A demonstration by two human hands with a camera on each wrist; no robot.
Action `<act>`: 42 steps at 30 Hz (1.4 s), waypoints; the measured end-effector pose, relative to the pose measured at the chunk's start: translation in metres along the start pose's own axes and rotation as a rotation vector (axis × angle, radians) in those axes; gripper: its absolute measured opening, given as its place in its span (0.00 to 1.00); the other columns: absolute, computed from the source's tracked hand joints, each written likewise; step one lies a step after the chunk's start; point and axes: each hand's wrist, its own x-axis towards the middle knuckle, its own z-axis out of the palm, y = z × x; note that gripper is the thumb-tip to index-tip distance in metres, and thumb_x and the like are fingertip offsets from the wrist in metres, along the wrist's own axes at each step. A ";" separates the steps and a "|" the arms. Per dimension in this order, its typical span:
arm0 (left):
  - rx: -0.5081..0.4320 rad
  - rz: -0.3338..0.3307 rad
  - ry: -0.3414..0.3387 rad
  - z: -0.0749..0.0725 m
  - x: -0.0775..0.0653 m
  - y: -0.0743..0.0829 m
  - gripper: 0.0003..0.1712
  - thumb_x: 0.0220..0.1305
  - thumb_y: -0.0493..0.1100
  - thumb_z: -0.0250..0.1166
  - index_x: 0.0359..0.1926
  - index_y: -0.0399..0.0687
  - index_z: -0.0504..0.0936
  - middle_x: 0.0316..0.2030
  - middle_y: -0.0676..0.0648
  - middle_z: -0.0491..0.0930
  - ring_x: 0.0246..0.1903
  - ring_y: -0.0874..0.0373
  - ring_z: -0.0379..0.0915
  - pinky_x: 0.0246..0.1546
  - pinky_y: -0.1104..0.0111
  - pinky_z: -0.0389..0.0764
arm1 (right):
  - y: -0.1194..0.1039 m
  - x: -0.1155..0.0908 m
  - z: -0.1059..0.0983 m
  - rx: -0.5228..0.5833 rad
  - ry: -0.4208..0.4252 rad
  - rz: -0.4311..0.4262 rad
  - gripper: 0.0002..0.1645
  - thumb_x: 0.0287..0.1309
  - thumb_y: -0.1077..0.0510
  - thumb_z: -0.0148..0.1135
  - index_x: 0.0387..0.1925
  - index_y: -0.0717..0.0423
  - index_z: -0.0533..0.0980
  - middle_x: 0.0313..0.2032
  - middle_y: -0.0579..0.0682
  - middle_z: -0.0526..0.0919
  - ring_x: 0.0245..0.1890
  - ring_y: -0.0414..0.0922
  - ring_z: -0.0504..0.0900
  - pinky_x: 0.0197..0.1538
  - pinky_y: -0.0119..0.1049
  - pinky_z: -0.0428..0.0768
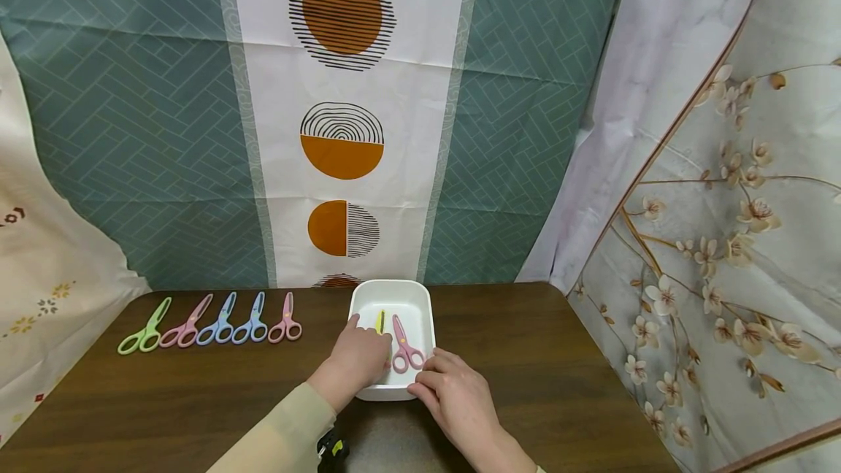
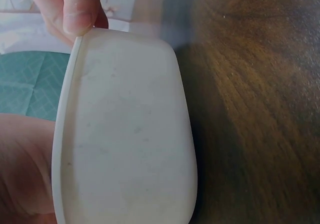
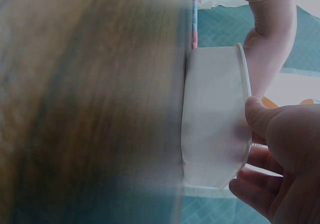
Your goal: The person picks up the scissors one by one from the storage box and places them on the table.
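A white plastic tray (image 1: 401,393) stands on the wooden table with a pair of pink scissors (image 1: 402,341) lying inside. Beside them in the tray is a yellow scissor-like tool (image 1: 379,321), its lower part covered by my left hand (image 1: 361,356). That hand reaches over the tray's left side, fingers pointing down; I cannot tell whether they grip the yellow tool. My right hand (image 1: 456,389) holds the tray's near right corner. In the right wrist view its thumb (image 3: 257,112) presses on the tray's rim, with the other fingers close by.
Left of the tray, a row of scissors lies on the table (image 1: 512,356): green scissors (image 1: 147,328), pink ones (image 1: 189,323), two blue pairs and another pink pair (image 1: 286,320). A patterned curtain (image 1: 342,225) hangs behind the table, and a floral one (image 1: 716,276) on the right.
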 end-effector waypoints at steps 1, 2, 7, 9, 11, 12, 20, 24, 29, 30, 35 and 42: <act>0.006 0.002 0.005 0.001 0.000 0.000 0.10 0.69 0.46 0.74 0.42 0.44 0.87 0.32 0.42 0.87 0.40 0.42 0.87 0.76 0.41 0.66 | 0.000 0.000 0.000 -0.001 -0.001 0.001 0.08 0.65 0.47 0.80 0.33 0.43 0.90 0.42 0.41 0.89 0.62 0.48 0.85 0.61 0.45 0.86; 0.011 0.004 0.007 0.001 0.001 0.000 0.09 0.69 0.46 0.74 0.41 0.44 0.87 0.32 0.42 0.87 0.40 0.42 0.87 0.76 0.42 0.67 | 0.000 0.000 0.000 0.000 -0.003 0.002 0.08 0.65 0.47 0.80 0.33 0.43 0.90 0.42 0.41 0.89 0.62 0.48 0.85 0.61 0.45 0.86; 0.043 0.016 0.015 0.004 0.002 -0.001 0.09 0.69 0.47 0.75 0.40 0.46 0.89 0.33 0.43 0.87 0.39 0.43 0.87 0.75 0.42 0.68 | 0.000 0.001 0.000 0.000 -0.008 0.007 0.08 0.66 0.47 0.80 0.34 0.43 0.90 0.43 0.41 0.89 0.62 0.49 0.85 0.62 0.45 0.86; 0.051 0.021 0.019 0.005 0.002 -0.001 0.10 0.69 0.48 0.75 0.40 0.46 0.90 0.33 0.43 0.87 0.39 0.44 0.86 0.75 0.42 0.69 | 0.000 0.001 0.000 0.000 -0.010 0.009 0.08 0.66 0.47 0.80 0.34 0.43 0.90 0.43 0.41 0.89 0.62 0.49 0.85 0.62 0.45 0.86; 0.058 0.020 0.021 0.005 0.003 -0.001 0.10 0.69 0.48 0.75 0.40 0.46 0.90 0.33 0.43 0.87 0.39 0.44 0.86 0.75 0.42 0.69 | 0.000 0.002 0.000 -0.001 -0.011 0.009 0.08 0.66 0.47 0.80 0.34 0.43 0.90 0.43 0.41 0.89 0.63 0.49 0.85 0.62 0.45 0.86; 0.061 0.019 0.022 0.005 0.004 -0.001 0.10 0.69 0.49 0.75 0.40 0.46 0.90 0.33 0.43 0.87 0.40 0.44 0.86 0.75 0.42 0.69 | 0.000 0.002 0.000 -0.001 -0.010 0.009 0.08 0.66 0.47 0.80 0.34 0.43 0.90 0.43 0.41 0.89 0.62 0.49 0.85 0.62 0.45 0.86; 0.061 -0.005 0.017 0.006 0.006 0.002 0.10 0.70 0.48 0.75 0.39 0.46 0.92 0.33 0.44 0.89 0.40 0.46 0.86 0.74 0.42 0.70 | 0.000 0.001 0.000 0.000 -0.008 0.000 0.07 0.66 0.47 0.80 0.34 0.43 0.91 0.43 0.41 0.89 0.62 0.49 0.85 0.62 0.45 0.86; 0.043 -0.016 0.006 0.005 0.005 0.004 0.07 0.71 0.44 0.73 0.38 0.46 0.92 0.33 0.44 0.89 0.39 0.46 0.86 0.74 0.41 0.70 | 0.001 0.001 0.000 0.005 0.001 -0.004 0.08 0.65 0.47 0.81 0.34 0.43 0.91 0.42 0.41 0.89 0.62 0.48 0.85 0.62 0.45 0.86; 0.030 -0.018 -0.001 0.004 0.006 0.004 0.06 0.72 0.42 0.73 0.37 0.46 0.92 0.32 0.44 0.89 0.37 0.46 0.86 0.73 0.41 0.71 | 0.001 0.002 0.000 0.007 0.005 -0.007 0.08 0.65 0.47 0.81 0.34 0.43 0.91 0.42 0.41 0.89 0.62 0.48 0.85 0.62 0.45 0.86; 0.030 -0.019 0.001 0.003 0.006 0.004 0.06 0.72 0.42 0.73 0.37 0.46 0.92 0.32 0.44 0.89 0.37 0.46 0.86 0.73 0.41 0.71 | 0.001 0.002 0.000 0.007 0.004 -0.007 0.08 0.65 0.47 0.81 0.34 0.43 0.91 0.42 0.41 0.89 0.62 0.48 0.85 0.62 0.45 0.86; 0.020 -0.025 -0.005 0.005 0.008 0.004 0.05 0.72 0.42 0.74 0.40 0.46 0.92 0.34 0.43 0.90 0.38 0.46 0.86 0.72 0.41 0.73 | 0.001 0.001 0.000 0.003 0.005 -0.007 0.08 0.65 0.47 0.81 0.34 0.43 0.91 0.42 0.41 0.89 0.62 0.49 0.86 0.62 0.45 0.86; 0.024 -0.027 -0.005 0.006 0.007 0.005 0.05 0.70 0.43 0.76 0.41 0.46 0.92 0.34 0.44 0.90 0.34 0.48 0.83 0.66 0.45 0.77 | 0.001 0.000 0.001 0.003 0.005 -0.005 0.08 0.65 0.47 0.81 0.34 0.43 0.90 0.42 0.41 0.89 0.62 0.49 0.86 0.61 0.45 0.86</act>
